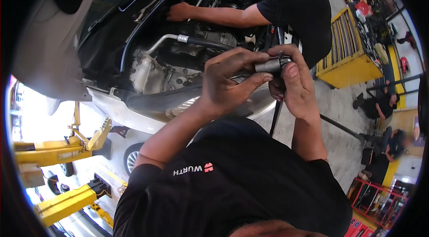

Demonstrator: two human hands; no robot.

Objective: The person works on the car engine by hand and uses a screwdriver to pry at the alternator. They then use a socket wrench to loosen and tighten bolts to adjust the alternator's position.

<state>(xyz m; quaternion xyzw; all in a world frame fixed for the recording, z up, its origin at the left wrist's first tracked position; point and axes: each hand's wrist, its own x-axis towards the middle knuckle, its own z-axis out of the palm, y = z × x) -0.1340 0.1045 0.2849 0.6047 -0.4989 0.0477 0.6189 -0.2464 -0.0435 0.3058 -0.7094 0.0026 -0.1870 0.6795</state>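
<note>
In front of my chest, my left hand (230,78) pinches a short grey metal socket (267,66) between thumb and fingers. My right hand (295,80) closes around a shiny metal tool end (285,60) at the socket's right side. The two parts meet or nearly meet; fingers hide the joint, so its exact kind does not show. Both hands are dirt-smudged. Behind them lies an open engine bay, with a metal pipe (161,42) running into a black hose (208,42) close to my left fingers.
Across the engine bay, a co-worker in a black shirt (306,9) reaches in with one hand (180,12) near the engine. A yellow tool cabinet (348,54) stands at right, tools on top. Yellow lift arms (58,151) are at left. Two people sit farther right.
</note>
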